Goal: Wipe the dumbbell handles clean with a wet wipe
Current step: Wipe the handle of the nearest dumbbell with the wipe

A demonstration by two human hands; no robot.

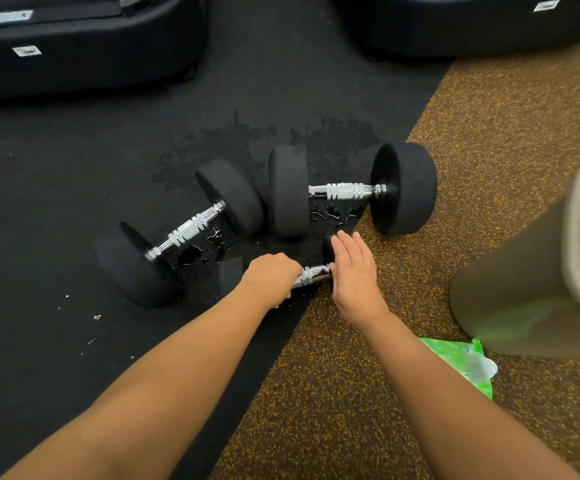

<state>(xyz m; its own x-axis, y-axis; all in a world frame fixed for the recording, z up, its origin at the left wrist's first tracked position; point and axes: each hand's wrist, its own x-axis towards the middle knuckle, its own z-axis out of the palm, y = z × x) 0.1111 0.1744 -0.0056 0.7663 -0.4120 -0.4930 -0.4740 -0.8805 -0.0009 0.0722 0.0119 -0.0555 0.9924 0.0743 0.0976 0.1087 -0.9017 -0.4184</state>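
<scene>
**Gym floor: three dumbbells, the smallest one in hand**

Black rubber mat (pixel 56 202) covers most of the ground and meets a brown speckled floor (pixel 489 133) on the right. Two black machine bases (pixel 84 46) stand at the far side. On the mat lie two big dumbbells close together, the angled dumbbell (pixel 188 230) and the far dumbbell (pixel 344 191), with water drops (pixel 209 244) under their handles.

The small dumbbell (pixel 311 274) lies nearest to the person, on the border of the mat and the brown floor. The left hand (pixel 271 275) is curled around its chrome handle; whether a wipe is inside this fist I cannot tell. The right hand (pixel 354 271), fingers straight, presses flat against the end weight. A green pack of wipes (pixel 468 362) lies beside the right forearm.

I judge all three dumbbells to be heavy, stiff and not fragile, but their ends are round, so they can roll. The rough middle of a handle gives good hold, while the smooth chrome beside it is probably slippery when wet. It seems best to block one rubber end and rub along the handle.
</scene>
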